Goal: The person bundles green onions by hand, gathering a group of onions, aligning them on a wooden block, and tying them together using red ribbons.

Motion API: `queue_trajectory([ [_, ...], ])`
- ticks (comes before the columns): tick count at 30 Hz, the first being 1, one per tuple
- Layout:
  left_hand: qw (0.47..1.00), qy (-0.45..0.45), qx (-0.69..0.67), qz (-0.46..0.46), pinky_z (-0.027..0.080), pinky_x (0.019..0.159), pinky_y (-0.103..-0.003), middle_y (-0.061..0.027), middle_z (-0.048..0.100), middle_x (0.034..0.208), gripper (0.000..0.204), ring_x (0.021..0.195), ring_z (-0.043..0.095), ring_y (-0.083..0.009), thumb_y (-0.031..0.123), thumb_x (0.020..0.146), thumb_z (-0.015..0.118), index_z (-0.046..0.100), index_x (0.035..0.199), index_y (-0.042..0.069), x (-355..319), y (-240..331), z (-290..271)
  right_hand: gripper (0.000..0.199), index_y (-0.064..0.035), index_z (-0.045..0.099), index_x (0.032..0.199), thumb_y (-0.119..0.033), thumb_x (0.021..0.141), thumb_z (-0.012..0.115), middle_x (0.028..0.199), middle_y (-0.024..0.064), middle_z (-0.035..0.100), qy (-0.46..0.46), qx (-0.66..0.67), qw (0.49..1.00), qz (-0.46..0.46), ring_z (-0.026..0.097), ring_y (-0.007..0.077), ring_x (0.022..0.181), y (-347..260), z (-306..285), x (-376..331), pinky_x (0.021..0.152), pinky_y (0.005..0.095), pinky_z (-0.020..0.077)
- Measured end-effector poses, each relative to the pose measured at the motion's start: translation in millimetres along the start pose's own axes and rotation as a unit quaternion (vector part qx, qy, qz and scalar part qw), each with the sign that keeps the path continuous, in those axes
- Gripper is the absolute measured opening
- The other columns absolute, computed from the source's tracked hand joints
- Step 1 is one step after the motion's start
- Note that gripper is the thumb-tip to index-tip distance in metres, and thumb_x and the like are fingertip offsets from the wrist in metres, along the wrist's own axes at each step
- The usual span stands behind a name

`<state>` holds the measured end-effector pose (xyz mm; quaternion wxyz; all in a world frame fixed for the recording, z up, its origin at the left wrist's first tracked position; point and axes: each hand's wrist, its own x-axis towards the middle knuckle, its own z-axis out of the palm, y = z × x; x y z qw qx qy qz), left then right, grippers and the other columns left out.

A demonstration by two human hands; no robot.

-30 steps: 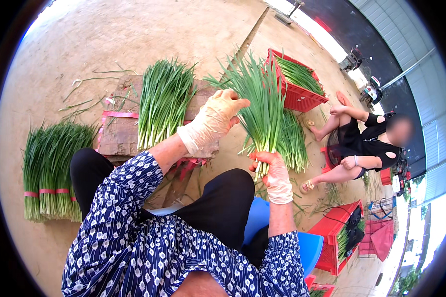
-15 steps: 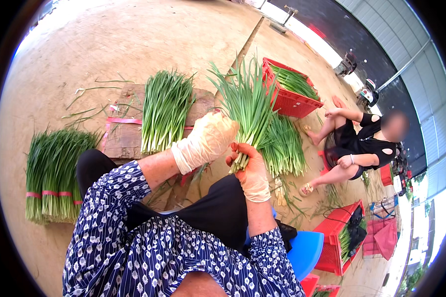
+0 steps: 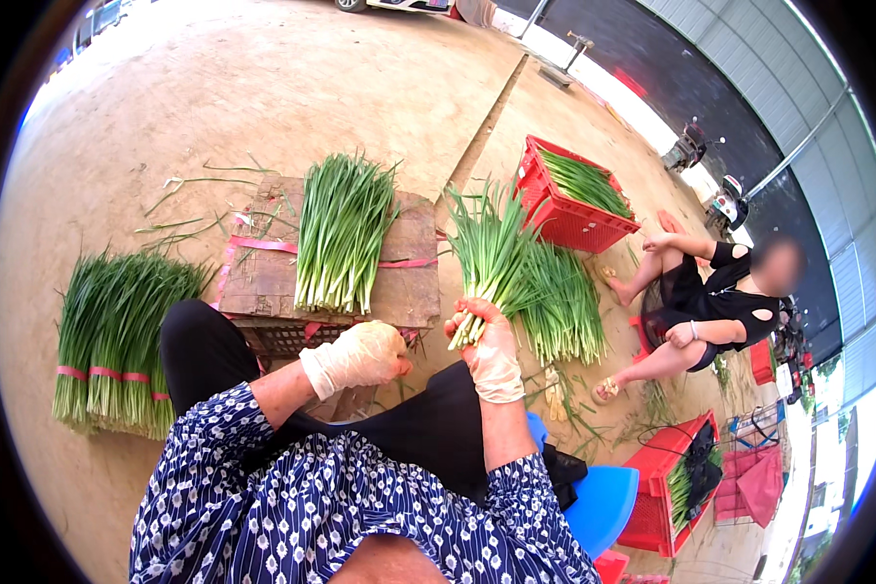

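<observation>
My right hand, in a pale glove, grips a bunch of garlic chives by the stem ends, the green leaves fanning away from me. Just in front of my lap, my left hand, also gloved, is apart from the bunch with its fingers curled; anything inside is hidden. Beyond it, a loose pile of chives lies on a wooden board with a pink ribbon across it. To the right of the held bunch, another heap of chives rests on the ground.
Several chive bundles tied with pink bands stand at the left. A red crate of chives is at the far right, another red crate at the near right by a blue stool. A seated person is on the right.
My left hand has drawn back from the chive bunch toward my lap. My right hand still holds the bunch, now slightly lower in the picture. The whole view has shifted a little.
</observation>
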<state>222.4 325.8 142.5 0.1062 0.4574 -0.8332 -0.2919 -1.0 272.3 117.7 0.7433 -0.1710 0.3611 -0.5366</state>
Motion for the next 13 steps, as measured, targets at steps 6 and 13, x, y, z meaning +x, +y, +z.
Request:
queue_trajectory([
  [6, 0.827, 0.019, -0.561, -0.041, 0.053, 0.08, -0.037, -0.0122, 0.064, 0.113, 0.092, 0.085, 0.065, -0.0158, 0.027, 0.081, 0.083, 0.029, 0.151, 0.001, 36, -31, 9, 0.013, 0.0043, 0.066, 0.091, 0.002, 0.079, 0.07, 0.076, 0.01, 0.068, -0.021, -0.202, 0.967, -0.153, 0.064, 0.0191, 0.056, 31, 10, -8, 0.05, 0.0315, 0.0519],
  [13, 0.688, 0.177, -0.703, 0.028, 0.043, 0.096, -0.029, 0.0004, 0.058, 0.117, 0.069, 0.108, 0.052, -0.0129, 0.023, 0.076, 0.087, 0.052, 0.135, 0.01, 73, 14, 17, 0.058, -0.0097, 0.051, 0.128, -0.03, 0.08, 0.076, 0.099, 0.0157, 0.072, 0.136, -0.687, 0.665, -0.262, 0.07, 0.0363, 0.093, 67, 22, -25, 0.079, 0.0458, 0.0544],
])
